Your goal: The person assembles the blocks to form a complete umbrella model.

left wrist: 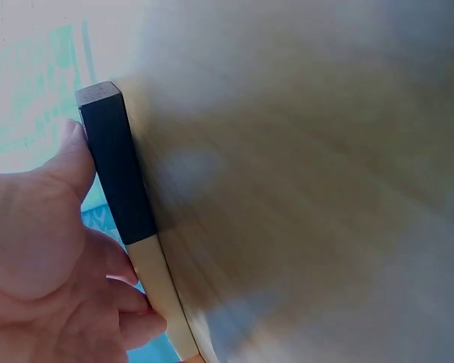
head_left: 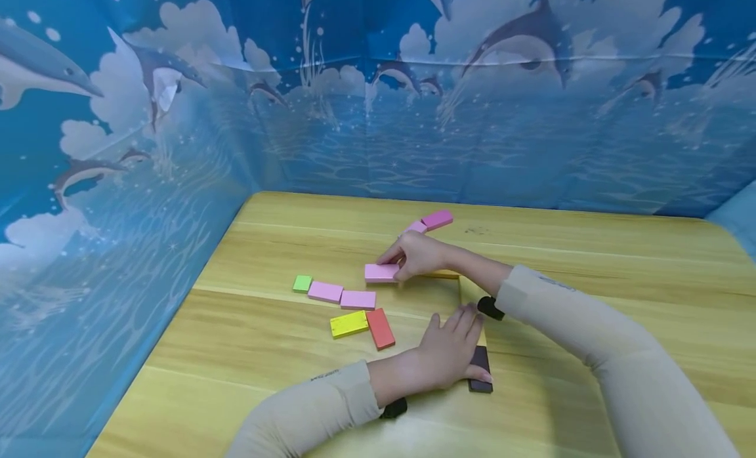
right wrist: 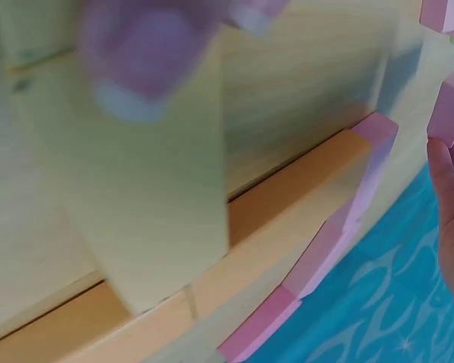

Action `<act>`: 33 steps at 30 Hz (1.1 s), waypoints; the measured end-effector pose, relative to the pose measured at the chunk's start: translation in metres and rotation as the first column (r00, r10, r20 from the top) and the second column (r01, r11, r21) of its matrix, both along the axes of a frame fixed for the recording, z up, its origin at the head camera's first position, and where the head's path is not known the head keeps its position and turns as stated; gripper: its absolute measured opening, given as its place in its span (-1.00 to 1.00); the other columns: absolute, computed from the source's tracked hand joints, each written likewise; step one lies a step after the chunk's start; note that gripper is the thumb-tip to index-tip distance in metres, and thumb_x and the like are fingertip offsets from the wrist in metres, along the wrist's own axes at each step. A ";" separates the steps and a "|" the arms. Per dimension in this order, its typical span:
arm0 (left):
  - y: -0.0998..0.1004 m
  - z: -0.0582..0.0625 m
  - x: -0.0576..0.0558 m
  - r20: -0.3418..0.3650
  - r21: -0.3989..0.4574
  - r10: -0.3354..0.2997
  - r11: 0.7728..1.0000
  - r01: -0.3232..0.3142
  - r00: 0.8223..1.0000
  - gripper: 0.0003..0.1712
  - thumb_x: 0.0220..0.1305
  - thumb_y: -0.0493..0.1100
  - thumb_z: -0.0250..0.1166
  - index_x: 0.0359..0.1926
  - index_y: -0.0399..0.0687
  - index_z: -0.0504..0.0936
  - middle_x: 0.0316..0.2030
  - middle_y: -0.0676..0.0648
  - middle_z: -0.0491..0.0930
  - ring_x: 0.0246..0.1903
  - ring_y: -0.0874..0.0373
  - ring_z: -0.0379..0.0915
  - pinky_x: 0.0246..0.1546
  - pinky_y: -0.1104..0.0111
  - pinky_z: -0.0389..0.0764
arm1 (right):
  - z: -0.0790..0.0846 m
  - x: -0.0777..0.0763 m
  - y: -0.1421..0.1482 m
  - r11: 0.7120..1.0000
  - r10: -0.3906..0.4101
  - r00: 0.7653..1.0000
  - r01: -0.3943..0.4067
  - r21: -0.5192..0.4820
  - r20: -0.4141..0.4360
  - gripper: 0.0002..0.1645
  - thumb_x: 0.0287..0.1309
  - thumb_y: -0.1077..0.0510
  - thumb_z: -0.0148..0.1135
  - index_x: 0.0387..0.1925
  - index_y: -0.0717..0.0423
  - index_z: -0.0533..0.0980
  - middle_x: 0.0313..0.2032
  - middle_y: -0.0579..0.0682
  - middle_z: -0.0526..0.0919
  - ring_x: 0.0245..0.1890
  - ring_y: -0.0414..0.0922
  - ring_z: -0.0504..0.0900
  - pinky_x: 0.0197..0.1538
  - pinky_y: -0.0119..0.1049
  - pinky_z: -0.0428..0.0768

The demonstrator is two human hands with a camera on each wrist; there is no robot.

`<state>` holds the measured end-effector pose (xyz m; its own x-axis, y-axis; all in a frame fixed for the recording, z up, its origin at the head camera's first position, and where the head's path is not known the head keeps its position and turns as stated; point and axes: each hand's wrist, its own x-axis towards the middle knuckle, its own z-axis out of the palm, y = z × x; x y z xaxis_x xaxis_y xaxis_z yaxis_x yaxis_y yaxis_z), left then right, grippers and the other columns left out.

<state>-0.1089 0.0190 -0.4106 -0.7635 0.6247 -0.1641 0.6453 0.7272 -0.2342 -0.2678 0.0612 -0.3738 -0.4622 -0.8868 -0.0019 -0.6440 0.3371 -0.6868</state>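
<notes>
Backdrop (head_left: 413,149): blue sheeting, dolphins and clouds, behind a wood-grain table (head_left: 620,327).

Right hand (head_left: 420,253): thumb and fingers pinching one end of the held pink block (head_left: 380,273), which lies flat side up, left of the orange block (right wrist: 303,178); whether it touches the table cannot be told.

Left hand (head_left: 445,353): fingers spread along the pale block (left wrist: 163,295), thumb on the black block (left wrist: 117,166), these two set end to end.

Loose stock, left: green block (head_left: 302,284); first pink block (head_left: 325,292); second pink block (head_left: 357,300), the three in a stepped line; yellow block (head_left: 349,325); red block (head_left: 380,329), set at an angle beside the yellow.

Handling note (a judgement): keep the pinch light and the held piece level, so its edge does not catch the orange block; let the left hand steady the pale and black pieces without pushing them sideways.
</notes>
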 end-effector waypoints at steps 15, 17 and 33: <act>0.002 0.004 0.002 0.053 0.025 0.023 0.999 -0.024 0.998 0.03 0.12 0.53 -0.22 0.44 -0.01 0.04 0.42 -0.06 -0.01 0.37 0.14 -0.08 0.15 0.18 0.31 | 0.003 0.010 0.038 0.964 -0.252 0.965 0.256 -0.065 0.064 -0.50 -0.15 0.38 0.34 -0.03 0.26 0.58 -0.14 0.11 0.67 -0.18 -0.12 0.62 -0.20 -0.33 0.57; 0.002 0.005 0.002 0.060 0.024 0.027 0.999 -0.028 0.998 0.03 0.12 0.54 -0.22 0.44 -0.01 0.04 0.42 -0.05 -0.02 0.38 0.15 -0.09 0.15 0.19 0.30 | 0.005 0.012 0.043 0.953 -0.285 0.954 0.293 -0.084 0.093 -0.48 -0.16 0.38 0.33 -0.02 0.28 0.57 -0.15 0.13 0.66 -0.18 -0.08 0.61 -0.20 -0.30 0.58; 0.004 0.002 0.001 0.051 -0.001 0.027 1.000 -0.027 0.998 0.04 0.13 0.53 -0.22 0.45 -0.01 0.01 0.43 -0.06 -0.06 0.38 0.12 -0.12 0.15 0.19 0.32 | 0.011 0.023 0.097 0.772 -0.563 0.731 0.632 -0.070 0.386 -0.36 -0.09 0.36 0.32 0.14 0.28 0.45 0.00 0.24 0.56 -0.02 0.06 0.52 -0.17 -0.35 0.55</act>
